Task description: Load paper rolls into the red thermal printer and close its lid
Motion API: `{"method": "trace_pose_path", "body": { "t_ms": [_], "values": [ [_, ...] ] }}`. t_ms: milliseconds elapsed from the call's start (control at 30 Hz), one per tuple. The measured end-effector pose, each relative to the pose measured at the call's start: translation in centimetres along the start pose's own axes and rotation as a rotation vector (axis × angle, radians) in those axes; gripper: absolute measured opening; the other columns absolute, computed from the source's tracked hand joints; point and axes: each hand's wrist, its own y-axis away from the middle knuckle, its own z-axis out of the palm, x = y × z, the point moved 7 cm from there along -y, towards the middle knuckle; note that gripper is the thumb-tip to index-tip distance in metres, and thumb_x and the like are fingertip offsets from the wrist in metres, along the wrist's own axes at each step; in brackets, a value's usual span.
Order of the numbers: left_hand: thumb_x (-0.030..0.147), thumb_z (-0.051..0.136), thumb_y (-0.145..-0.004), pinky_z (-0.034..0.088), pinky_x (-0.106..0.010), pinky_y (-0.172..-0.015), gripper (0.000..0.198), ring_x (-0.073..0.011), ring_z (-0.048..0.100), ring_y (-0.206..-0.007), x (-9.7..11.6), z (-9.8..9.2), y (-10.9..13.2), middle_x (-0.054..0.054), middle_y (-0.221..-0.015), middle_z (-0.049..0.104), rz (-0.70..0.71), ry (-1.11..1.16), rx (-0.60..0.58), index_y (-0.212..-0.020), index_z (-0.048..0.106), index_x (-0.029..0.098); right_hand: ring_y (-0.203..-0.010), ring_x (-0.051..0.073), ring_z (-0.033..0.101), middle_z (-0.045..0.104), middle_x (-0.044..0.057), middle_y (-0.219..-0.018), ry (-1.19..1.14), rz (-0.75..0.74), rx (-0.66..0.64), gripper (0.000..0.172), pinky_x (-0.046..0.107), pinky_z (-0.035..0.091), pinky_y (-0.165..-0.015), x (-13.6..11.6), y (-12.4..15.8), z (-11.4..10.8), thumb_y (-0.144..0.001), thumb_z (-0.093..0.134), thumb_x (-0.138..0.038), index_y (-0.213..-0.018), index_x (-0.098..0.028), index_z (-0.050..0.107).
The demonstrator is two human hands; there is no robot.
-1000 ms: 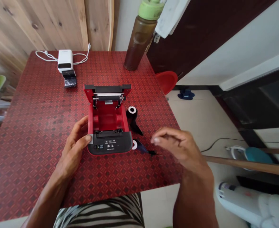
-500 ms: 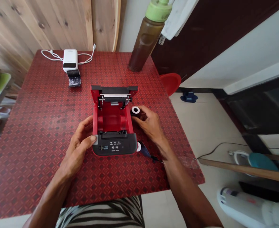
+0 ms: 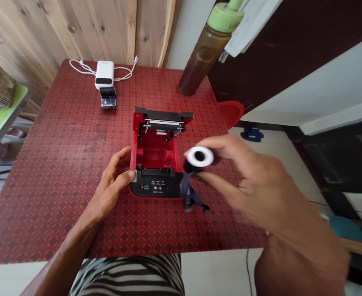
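A red and black label printer stands on the table with its lid raised and its red inner bay showing. Along its left side, my left hand is closed on the printer's edge, thumb on top and fingers against the wall. To the right of the printer, my right hand pinches a dark ribbon roll, its white ring end and black core facing me. Dark film hangs from the roll past the printer's front right corner. Motion blurs the right hand.
A white power bank with a cable lies at the back left, a crumpled black piece in front of it. A tall brown bottle with a green cap stands at the back right. A red stool is beyond the table's right edge.
My right hand has lifted the ribbon roll from beside the printer, up and closer to me, drawing the dark film with it. My left hand keeps its place on the printer. The view has shifted slightly.
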Motion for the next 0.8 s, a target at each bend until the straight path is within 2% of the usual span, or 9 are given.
{"method": "trace_pose_path", "body": {
  "t_ms": [100, 200, 267, 400, 633, 700, 800],
  "values": [
    [0.050, 0.080, -0.099, 0.042, -0.063, -0.135, 0.067, -0.0389, 0.059, -0.157, 0.2, 0.1, 0.0, -0.011, -0.168, 0.066, -0.002, -0.009, -0.006, -0.159, 0.062, 0.027, -0.104, 0.028, 0.077, 0.081, 0.008, -0.113, 0.177, -0.132, -0.166, 0.018, 0.042, 0.063, -0.091, -2.9, -2.0, 3.3, -0.104, 0.066, -0.010, -0.114, -0.024, 0.070],
    [0.051, 0.080, -0.097, 0.045, -0.062, -0.134, 0.068, -0.0390, 0.059, -0.157, 0.5, 0.2, -0.1, -0.013, -0.167, 0.067, 0.007, -0.023, -0.012, -0.158, 0.062, 0.026, -0.109, 0.030, 0.073, 0.079, 0.010, -0.112, 0.297, -0.155, -0.260, 0.026, 0.046, 0.061, -0.099, -3.1, -3.6, 6.6, -0.104, 0.058, 0.001, -0.110, -0.021, 0.069],
    [0.050, 0.080, -0.097, 0.046, -0.062, -0.133, 0.068, -0.0388, 0.060, -0.156, 0.7, 0.2, -0.1, -0.014, -0.167, 0.067, 0.004, -0.036, -0.004, -0.158, 0.062, 0.025, -0.114, 0.031, 0.072, 0.080, 0.012, -0.114, 0.326, -0.162, -0.277, 0.032, 0.048, 0.059, -0.104, -2.9, -4.1, 8.0, -0.103, 0.053, 0.005, -0.110, -0.022, 0.069],
    [0.048, 0.079, -0.097, 0.047, -0.062, -0.132, 0.064, -0.0386, 0.063, -0.153, 0.9, 0.3, -0.1, -0.013, -0.165, 0.068, 0.001, -0.042, -0.002, -0.156, 0.064, 0.026, -0.117, 0.034, 0.073, 0.081, 0.014, -0.116, 0.382, -0.162, -0.264, 0.032, 0.050, 0.059, -0.104, -2.2, -4.7, 9.4, -0.102, 0.053, 0.004, -0.113, -0.021, 0.071],
    [0.047, 0.078, -0.098, 0.047, -0.061, -0.131, 0.064, -0.0382, 0.062, -0.152, 0.9, 0.3, -0.1, -0.013, -0.163, 0.068, -0.020, -0.040, -0.003, -0.157, 0.063, 0.026, -0.090, 0.029, 0.077, 0.083, 0.012, -0.100, 0.446, -0.119, -0.345, 0.031, 0.041, 0.057, -0.081, 0.1, -6.8, 11.4, -0.097, 0.057, 0.004, -0.101, -0.022, 0.074],
    [0.047, 0.078, -0.098, 0.047, -0.060, -0.130, 0.064, -0.0381, 0.062, -0.151, 0.9, 0.3, 0.0, -0.013, -0.162, 0.069, -0.026, -0.041, 0.000, -0.157, 0.063, 0.026, -0.092, 0.030, 0.078, 0.083, 0.012, -0.102, 0.421, -0.110, -0.354, 0.031, 0.042, 0.058, -0.082, 0.5, -6.9, 11.6, -0.097, 0.058, 0.003, -0.103, -0.022, 0.075],
    [0.047, 0.078, -0.098, 0.047, -0.060, -0.130, 0.065, -0.0380, 0.063, -0.150, 0.9, 0.2, 0.0, -0.012, -0.162, 0.069, -0.028, -0.042, 0.004, -0.158, 0.063, 0.027, -0.102, 0.032, 0.079, 0.083, 0.013, -0.110, 0.341, -0.086, -0.338, 0.030, 0.046, 0.061, -0.091, 0.4, -6.6, 11.3, -0.101, 0.056, 0.001, -0.106, -0.022, 0.075]
  ]
}}
